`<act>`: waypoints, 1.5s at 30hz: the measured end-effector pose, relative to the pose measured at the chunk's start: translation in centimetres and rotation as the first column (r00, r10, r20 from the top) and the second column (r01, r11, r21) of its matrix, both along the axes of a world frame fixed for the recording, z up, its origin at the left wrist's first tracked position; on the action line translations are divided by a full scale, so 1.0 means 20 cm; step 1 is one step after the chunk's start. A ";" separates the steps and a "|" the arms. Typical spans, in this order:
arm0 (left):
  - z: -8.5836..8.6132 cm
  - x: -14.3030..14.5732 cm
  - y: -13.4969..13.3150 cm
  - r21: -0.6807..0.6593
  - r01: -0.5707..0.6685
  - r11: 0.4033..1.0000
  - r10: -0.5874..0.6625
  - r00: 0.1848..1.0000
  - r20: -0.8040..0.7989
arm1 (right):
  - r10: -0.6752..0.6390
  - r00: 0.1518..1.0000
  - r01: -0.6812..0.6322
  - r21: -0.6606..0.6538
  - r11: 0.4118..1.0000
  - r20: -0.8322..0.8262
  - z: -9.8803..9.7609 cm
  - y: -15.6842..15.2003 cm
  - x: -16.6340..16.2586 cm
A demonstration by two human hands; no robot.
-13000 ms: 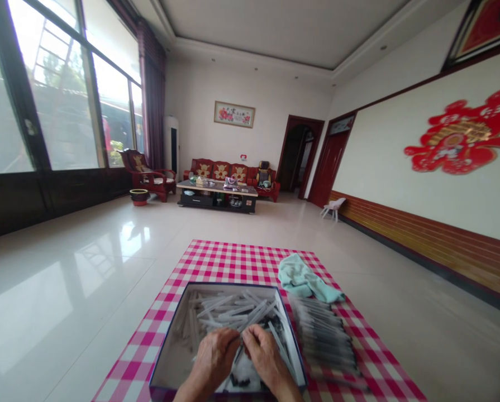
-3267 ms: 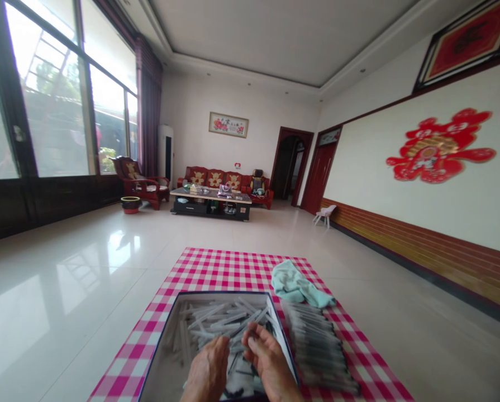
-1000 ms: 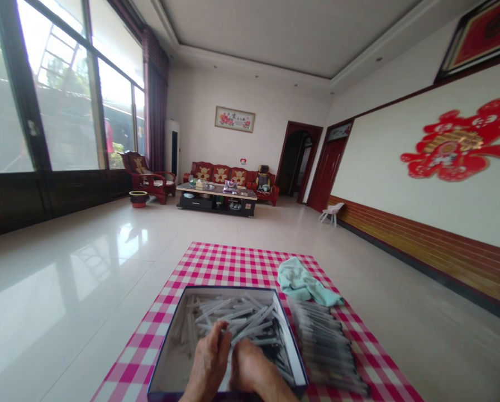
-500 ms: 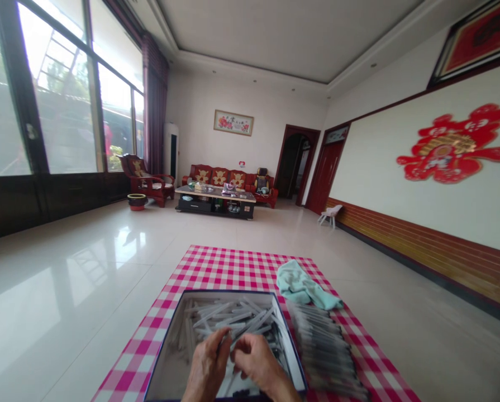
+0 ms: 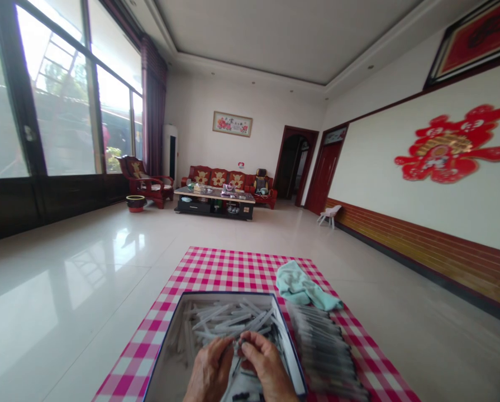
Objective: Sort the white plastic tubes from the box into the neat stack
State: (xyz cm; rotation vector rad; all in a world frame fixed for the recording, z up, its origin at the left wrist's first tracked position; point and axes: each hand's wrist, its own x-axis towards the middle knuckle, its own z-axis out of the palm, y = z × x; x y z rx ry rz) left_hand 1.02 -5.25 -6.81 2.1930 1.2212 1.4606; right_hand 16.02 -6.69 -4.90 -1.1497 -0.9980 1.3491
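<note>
An open shallow box (image 5: 161, 357) with a dark blue rim stands before me, strewn with slim translucent tubes (image 5: 216, 319) that look like pen barrels. Over its middle, my left hand (image 5: 210, 363) and my right hand (image 5: 266, 363) meet fingertip to fingertip. Both are closed in a pinch around something small and greyish, too small and covered to name. Darker thin pieces lie in the box beneath and beside my right hand. Right of the box, a row of pens (image 5: 323, 352) with dark ends lies side by side, somewhat blurred.
A pink-and-white checked cloth (image 5: 233, 268) covers the table. Behind the pens lies a crumpled mint-green cloth (image 5: 302, 285). Farther off on the tiled floor stand a low table (image 5: 214, 201), a red wooden sofa (image 5: 210, 174), an armchair (image 5: 147, 181) and a small stool (image 5: 329, 215).
My right hand has shifted slightly up, and its fingertips now meet those of my left hand, where a gap showed before. Box, pens and cloth stay put.
</note>
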 end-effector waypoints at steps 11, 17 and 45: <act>-0.04 0.01 0.00 0.022 0.026 0.999 -0.023 0.994 -0.108 | 0.014 0.998 -0.013 -0.006 1.000 0.066 0.00 0.01 -0.01; -0.04 0.01 0.00 0.014 0.038 0.999 -0.036 0.993 -0.111 | 0.014 0.996 -0.014 0.000 1.000 0.090 -0.01 0.01 0.00; -0.06 0.01 0.01 -0.012 -0.020 1.000 0.016 0.965 -0.262 | 0.021 0.942 -0.056 0.097 0.994 0.336 -0.01 0.01 -0.01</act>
